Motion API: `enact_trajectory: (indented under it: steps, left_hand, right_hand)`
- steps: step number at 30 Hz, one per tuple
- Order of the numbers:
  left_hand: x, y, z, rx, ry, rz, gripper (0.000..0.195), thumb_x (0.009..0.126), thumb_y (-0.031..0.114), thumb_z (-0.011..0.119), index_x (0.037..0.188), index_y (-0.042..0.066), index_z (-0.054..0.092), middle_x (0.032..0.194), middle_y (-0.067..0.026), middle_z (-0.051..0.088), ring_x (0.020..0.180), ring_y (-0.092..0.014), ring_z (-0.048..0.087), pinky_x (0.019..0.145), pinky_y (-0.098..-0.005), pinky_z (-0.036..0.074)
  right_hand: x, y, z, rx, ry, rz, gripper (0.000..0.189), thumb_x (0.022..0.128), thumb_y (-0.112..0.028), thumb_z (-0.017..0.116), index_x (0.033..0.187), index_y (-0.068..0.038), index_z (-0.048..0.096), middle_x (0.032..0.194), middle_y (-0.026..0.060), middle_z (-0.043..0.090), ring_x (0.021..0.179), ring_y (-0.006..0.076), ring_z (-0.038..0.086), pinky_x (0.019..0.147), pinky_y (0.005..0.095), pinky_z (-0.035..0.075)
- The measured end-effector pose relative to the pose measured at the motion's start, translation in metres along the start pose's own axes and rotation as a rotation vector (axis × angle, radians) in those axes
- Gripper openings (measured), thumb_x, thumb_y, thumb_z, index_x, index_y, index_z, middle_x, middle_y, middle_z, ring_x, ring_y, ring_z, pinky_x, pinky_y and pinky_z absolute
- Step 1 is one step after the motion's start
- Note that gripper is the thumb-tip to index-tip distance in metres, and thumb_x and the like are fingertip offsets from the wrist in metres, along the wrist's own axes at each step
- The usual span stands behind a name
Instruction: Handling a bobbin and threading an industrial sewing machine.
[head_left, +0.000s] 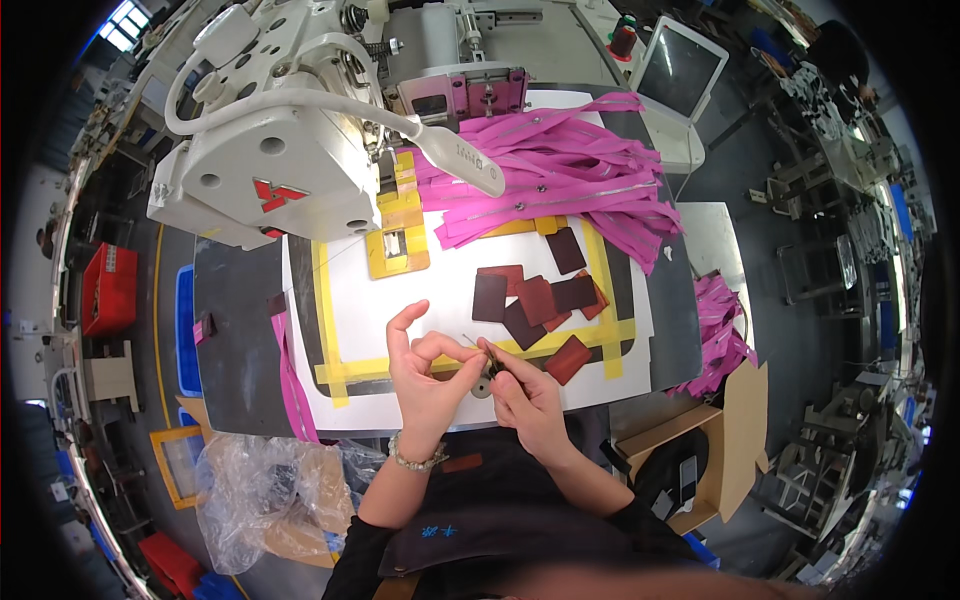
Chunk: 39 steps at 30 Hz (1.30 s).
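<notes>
My left hand has thumb and forefinger pinched together, the other fingers raised. It meets my right hand above the front edge of the worktable. My right hand grips a small dark metal part, mostly covered by the fingers. A thin pointed piece shows above the fingertips; whether my left fingers hold it or a thread is too small to tell. Just below the fingertips is a round metal disc that looks like a bobbin. Dark brown and reddish leather-like patches lie loosely overlapped on the white sheet beyond my hands.
An industrial sewing machine head overhangs the back left, beside a yellow clamp plate. Pink zippers are heaped at the back right; one pink strip hangs over the left front edge. A cardboard box stands at right, plastic wrap at left.
</notes>
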<state>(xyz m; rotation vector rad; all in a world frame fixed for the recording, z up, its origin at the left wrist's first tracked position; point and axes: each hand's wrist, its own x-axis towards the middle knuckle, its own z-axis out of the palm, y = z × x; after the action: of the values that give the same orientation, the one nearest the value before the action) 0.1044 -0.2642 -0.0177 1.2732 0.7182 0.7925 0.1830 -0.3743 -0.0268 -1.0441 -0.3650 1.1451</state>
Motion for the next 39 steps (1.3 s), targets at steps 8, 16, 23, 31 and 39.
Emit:
enact_trajectory:
  steps: [8,16,23,31,39]
  left_hand:
    - [0.0,0.0,-0.001,0.017,-0.028,0.021,0.076,0.071,-0.012,0.067,0.132,-0.002,0.025,0.072,-0.0056,0.063,0.07,-0.01,0.06,0.067,-0.0188,0.049]
    - [0.0,0.0,-0.002,0.022,-0.037,0.028,0.076,0.071,-0.013,0.067,0.133,-0.002,0.025,0.071,-0.0053,0.063,0.069,-0.01,0.06,0.066,-0.0187,0.049]
    - [0.001,0.003,0.0,-0.007,-0.022,-0.002,0.075,0.071,-0.013,0.067,0.132,-0.001,0.026,0.071,-0.0055,0.062,0.068,-0.01,0.06,0.065,-0.0182,0.049]
    - [0.001,0.0,-0.003,0.021,-0.034,0.002,0.075,0.071,-0.012,0.068,0.133,-0.001,0.025,0.071,-0.0048,0.063,0.07,-0.009,0.061,0.067,-0.0181,0.048]
    - [0.009,0.0,-0.011,0.158,-0.025,0.06,0.073,0.072,-0.008,0.07,0.13,0.0,0.027,0.071,-0.0035,0.064,0.071,-0.009,0.062,0.076,-0.0206,0.047]
  right_hand:
    - [0.0,-0.002,0.001,0.04,0.012,0.023,0.039,0.098,-0.016,0.047,0.135,-0.002,0.046,0.064,-0.0086,0.037,0.05,-0.0008,0.028,0.044,0.0172,0.024]
    - [0.0,-0.001,-0.001,0.072,0.013,0.013,0.039,0.098,-0.012,0.046,0.134,0.002,0.045,0.068,-0.005,0.039,0.049,0.0008,0.03,0.044,0.0167,0.024]
    - [0.001,-0.002,0.0,0.093,0.012,0.019,0.039,0.098,-0.013,0.046,0.134,0.001,0.045,0.067,-0.0042,0.04,0.048,0.0011,0.03,0.044,0.0168,0.024]
    - [0.001,-0.001,-0.001,0.113,0.035,0.007,0.039,0.098,-0.013,0.046,0.134,0.002,0.043,0.067,-0.0051,0.039,0.049,0.001,0.03,0.044,0.0164,0.024]
    - [-0.012,-0.047,-0.034,-0.874,0.47,-0.363,0.043,0.088,-0.004,0.058,0.13,-0.002,0.047,0.097,0.0071,0.061,0.07,0.0096,0.05,0.064,0.0217,0.042]
